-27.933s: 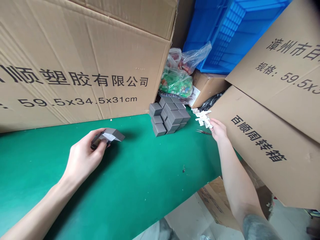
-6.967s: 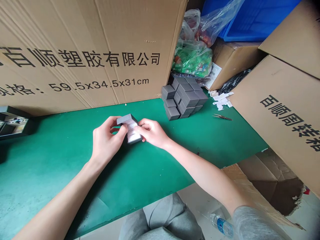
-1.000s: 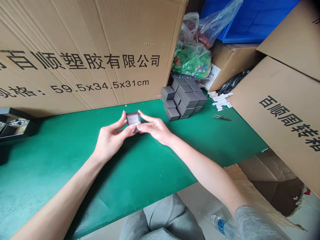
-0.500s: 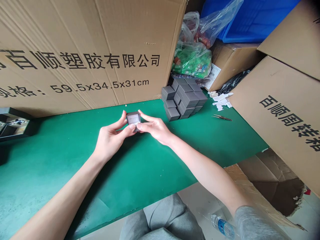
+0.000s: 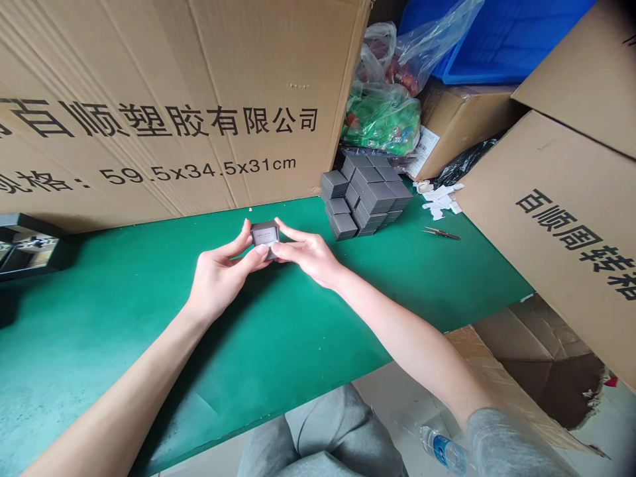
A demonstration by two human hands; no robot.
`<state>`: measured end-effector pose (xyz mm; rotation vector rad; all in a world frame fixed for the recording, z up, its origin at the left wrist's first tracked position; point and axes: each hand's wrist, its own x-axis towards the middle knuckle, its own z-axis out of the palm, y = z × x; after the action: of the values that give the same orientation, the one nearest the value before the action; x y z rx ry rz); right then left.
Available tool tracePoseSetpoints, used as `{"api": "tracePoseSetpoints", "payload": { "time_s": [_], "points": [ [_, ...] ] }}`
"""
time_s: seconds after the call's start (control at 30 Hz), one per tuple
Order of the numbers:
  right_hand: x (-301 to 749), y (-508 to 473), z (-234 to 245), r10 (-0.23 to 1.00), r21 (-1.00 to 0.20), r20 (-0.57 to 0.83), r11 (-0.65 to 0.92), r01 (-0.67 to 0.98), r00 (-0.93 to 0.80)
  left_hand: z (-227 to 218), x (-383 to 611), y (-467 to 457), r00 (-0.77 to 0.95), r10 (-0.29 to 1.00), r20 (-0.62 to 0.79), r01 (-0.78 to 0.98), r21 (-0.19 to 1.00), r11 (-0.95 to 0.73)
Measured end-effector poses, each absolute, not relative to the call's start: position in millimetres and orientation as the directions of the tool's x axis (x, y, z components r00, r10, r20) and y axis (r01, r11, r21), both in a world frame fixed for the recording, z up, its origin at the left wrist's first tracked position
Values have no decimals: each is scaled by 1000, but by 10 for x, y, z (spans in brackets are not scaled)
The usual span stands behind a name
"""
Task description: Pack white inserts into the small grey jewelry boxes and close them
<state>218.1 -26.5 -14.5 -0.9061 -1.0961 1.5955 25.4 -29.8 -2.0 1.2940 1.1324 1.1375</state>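
Between my two hands is a small dark grey jewellery box (image 5: 265,234), its lid raised to show a pale lining with printed lettering. My left hand (image 5: 223,268) grips its left side, thumb at the front and index finger up by the lid. From the right, my right hand (image 5: 308,255) holds it the same way, both thumbs meeting at the lower front. The thumbs cover much of the box's lower part, so its contents cannot be made out. A stack of similar closed grey boxes (image 5: 370,195) stands to the right, beyond my right hand.
Tweezers (image 5: 441,233) and white paper scraps (image 5: 441,199) lie right of the stack on the green table (image 5: 298,331). A large carton (image 5: 173,99) walls the back, another carton (image 5: 561,218) the right. Bagged goods (image 5: 385,119) sit behind the stack. A dark open case (image 5: 32,245) is at far left.
Almost nothing differs. Both hands stay on the open box in the same spot, with only a very slight shift of the thumbs at its front.
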Motion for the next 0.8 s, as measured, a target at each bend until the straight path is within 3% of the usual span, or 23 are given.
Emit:
{"api": "tracePoseSetpoints", "payload": {
  "time_s": [0.8],
  "points": [
    [2120,-282,-51,979,-926,-105,-161,-342,-177,51,340,-341,42,999,19,-28,999,-18]
  ]
}}
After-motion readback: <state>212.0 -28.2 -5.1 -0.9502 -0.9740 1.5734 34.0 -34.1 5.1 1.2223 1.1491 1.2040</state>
